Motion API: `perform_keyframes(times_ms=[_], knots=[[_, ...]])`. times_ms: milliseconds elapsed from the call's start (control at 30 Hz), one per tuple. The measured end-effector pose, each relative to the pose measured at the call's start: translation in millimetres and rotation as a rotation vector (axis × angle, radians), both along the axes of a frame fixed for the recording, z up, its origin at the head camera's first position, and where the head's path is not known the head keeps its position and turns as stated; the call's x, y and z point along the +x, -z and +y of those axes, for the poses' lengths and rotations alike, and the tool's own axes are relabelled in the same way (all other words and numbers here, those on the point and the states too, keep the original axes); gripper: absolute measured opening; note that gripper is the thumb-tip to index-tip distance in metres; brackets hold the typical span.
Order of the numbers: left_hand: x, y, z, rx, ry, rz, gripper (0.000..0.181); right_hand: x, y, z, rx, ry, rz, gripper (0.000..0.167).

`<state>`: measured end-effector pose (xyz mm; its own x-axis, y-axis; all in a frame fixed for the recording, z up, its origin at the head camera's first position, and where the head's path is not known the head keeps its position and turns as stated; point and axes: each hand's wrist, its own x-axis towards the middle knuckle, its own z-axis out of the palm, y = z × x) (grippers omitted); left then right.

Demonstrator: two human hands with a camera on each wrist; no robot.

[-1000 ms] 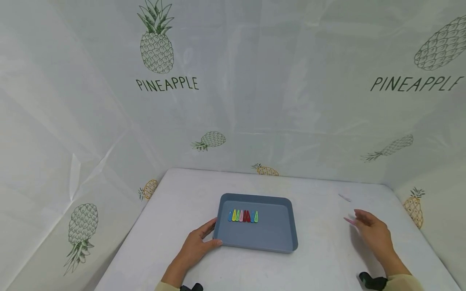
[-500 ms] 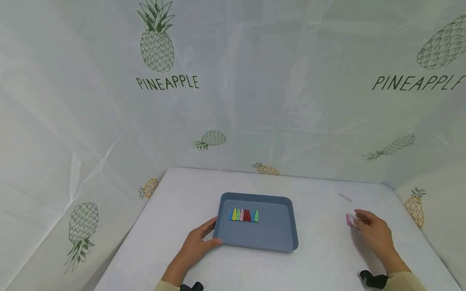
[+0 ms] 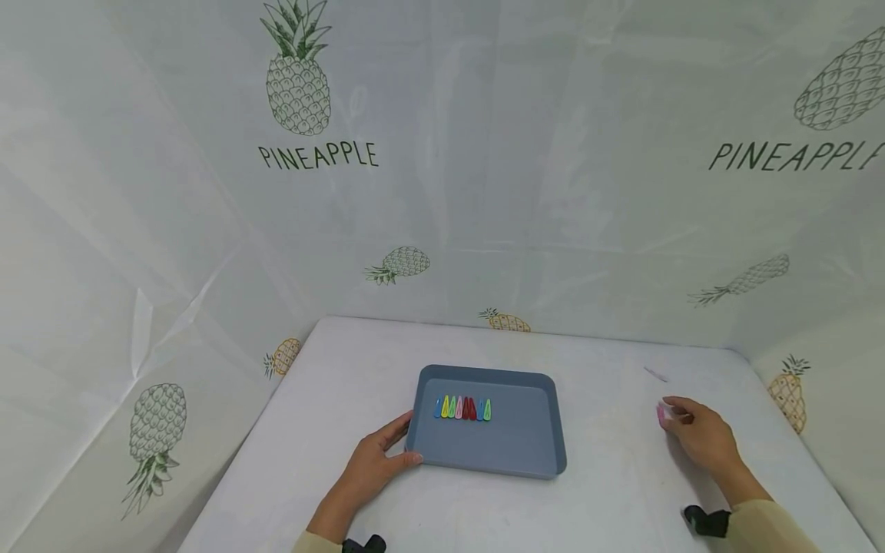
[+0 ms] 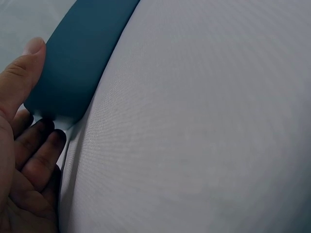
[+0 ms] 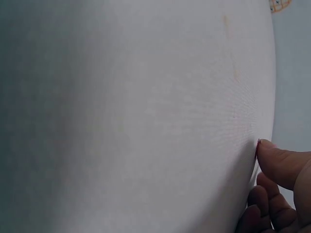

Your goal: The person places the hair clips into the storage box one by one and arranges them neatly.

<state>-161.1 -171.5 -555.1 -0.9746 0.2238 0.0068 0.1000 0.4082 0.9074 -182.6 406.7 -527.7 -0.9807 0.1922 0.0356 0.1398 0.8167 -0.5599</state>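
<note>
A blue-grey tray (image 3: 525, 439) lies on the white table, with several coloured snap hair clips (image 3: 469, 408) side by side in its left half. My left hand (image 3: 366, 468) holds the tray at its near left corner, thumb against the near rim and fingers along the left side. In the left wrist view, the thumb lies on the tray wall (image 4: 82, 53) and the fingertips touch its corner. Off to the right of the tray, my right hand (image 3: 707, 439) pinches a pink snap hair clip (image 3: 660, 415) just above the table. Only a thin sliver of that clip (image 5: 257, 145) shows in the right wrist view.
Beyond the right hand, a thin pale purple strip or mark (image 3: 655, 374) shows on the table; its kind is unclear. A white sheet (image 3: 553, 192) printed with pineapples rises behind and around the table. A black strap piece (image 3: 707, 522) sits at the right wrist.
The pink hair clip has turned from lying sideways to more upright in my right fingers, and that hand has shifted slightly left. My left hand and the tray stay put.
</note>
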Motion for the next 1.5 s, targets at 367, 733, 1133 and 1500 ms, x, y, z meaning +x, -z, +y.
perform_keyframes(times_ms=[367, 733, 1133, 1500], knots=[[0.0, 0.4, 0.1, -0.019, -0.009, -0.002, 0.084, -2.1, 4.4, 2.4, 0.021, -0.015, 0.002, 0.044], [1.2, 0.5, -0.3, -0.017, -0.012, -0.013, 0.086, -3.6, 5.3, 3.1, 0.015, -0.042, -0.01, 0.04], [0.7, -1.2, -0.5, -0.024, -0.008, -0.008, 0.085, -2.0, 6.4, 2.0, -0.002, -0.043, 0.004, 0.036], [0.6, -0.2, -0.7, -0.024, -0.009, 0.005, 0.086, 2.9, 4.3, -2.9, -0.022, -0.025, 0.022, 0.032]])
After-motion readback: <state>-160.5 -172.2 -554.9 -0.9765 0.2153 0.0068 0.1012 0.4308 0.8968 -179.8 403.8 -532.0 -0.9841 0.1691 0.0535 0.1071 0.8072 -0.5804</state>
